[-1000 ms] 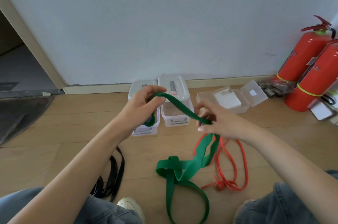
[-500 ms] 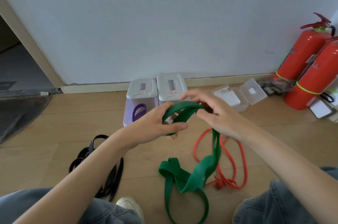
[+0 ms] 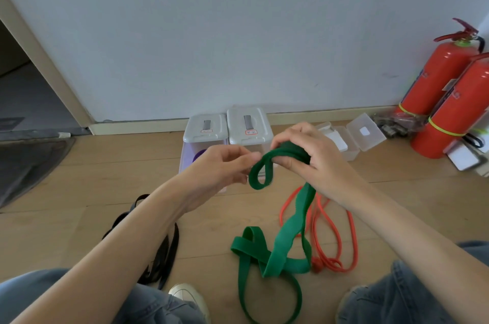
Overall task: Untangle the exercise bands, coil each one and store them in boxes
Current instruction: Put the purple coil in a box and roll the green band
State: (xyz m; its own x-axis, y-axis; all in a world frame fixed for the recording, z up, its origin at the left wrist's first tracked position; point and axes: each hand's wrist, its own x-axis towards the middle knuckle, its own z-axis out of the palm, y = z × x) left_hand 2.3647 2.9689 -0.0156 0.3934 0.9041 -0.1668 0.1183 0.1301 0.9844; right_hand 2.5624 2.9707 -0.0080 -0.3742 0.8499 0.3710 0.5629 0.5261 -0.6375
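Observation:
A wide green band hangs from my right hand, which is closed around a small coil of it at chest height. My left hand is just left of the coil, fingertips pinching the coil's loop. The rest of the green band trails down to the wooden floor in loose loops. A thin orange band lies tangled on the floor to the right. A black band lies on the floor under my left forearm. Two lidded white boxes stand by the wall; the left one shows a purple band inside.
An open clear box with its lid flipped back lies right of the white boxes. Two red fire extinguishers stand at the far right against the wall. A dark mat and a doorway are at the left. My knees and a shoe frame the near floor.
Both hands moved right and closer together. The green band has been wound into a tighter coil, now held mainly in my right hand; the left hand shifted from gripping to pinching its loop.

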